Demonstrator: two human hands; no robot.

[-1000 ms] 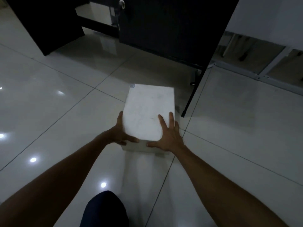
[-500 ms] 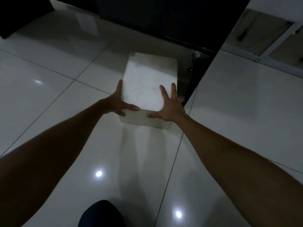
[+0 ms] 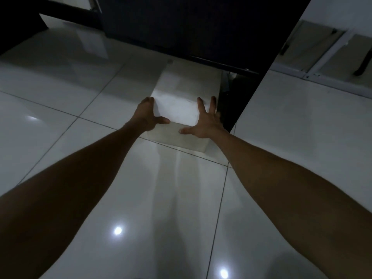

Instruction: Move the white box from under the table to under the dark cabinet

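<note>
Item: white box (image 3: pixel 187 101), closed, on the tiled floor (image 3: pixel 60 109). Contents: cannot tell; no opening shows.

Position: far end at 12 o'clock reaches the lower edge of the dark cabinet (image 3: pixel 193 27) and appears to start under it; near end lies out on the tiles, towards 6 o'clock.

Left hand (image 3: pixel 148 115): clasps the near left corner of the box, fingers on the side, thumb across the top edge.

Right hand (image 3: pixel 205 123): spread flat on the near right corner, fingers fanned over the top, thumb along the front face. Presses rather than clutches.

Right-side neighbour: a dark panel (image 3: pixel 253 93) slants down at 3 o'clock, just beside the right hand.

Risks, as judged:
- Uneven push from the two hands may skew the box, jamming its right edge against the dark panel.
- Fingers of the right hand could be pinched between box and panel.
- Glossy tiles may let the box slip ahead faster than meant.
- If the gap is low, the box top could catch the cabinet's lower edge.
</note>
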